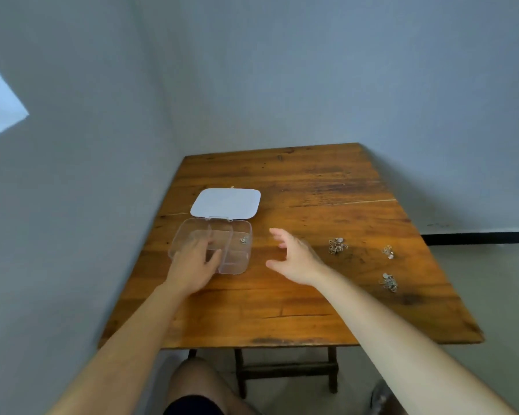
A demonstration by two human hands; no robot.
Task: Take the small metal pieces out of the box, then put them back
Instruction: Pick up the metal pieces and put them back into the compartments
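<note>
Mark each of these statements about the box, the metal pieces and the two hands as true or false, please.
1. The lid of the clear box is open. True.
2. The right hand holds a metal piece. False: it is open and empty, above the table.
3. Three groups of metal pieces lie on the table at the right of the box. True: one, a second, a third.
4. The box holds no metal at all. False: one small piece is in its far right compartment.
5. The left hand rests on the box. True.
</note>
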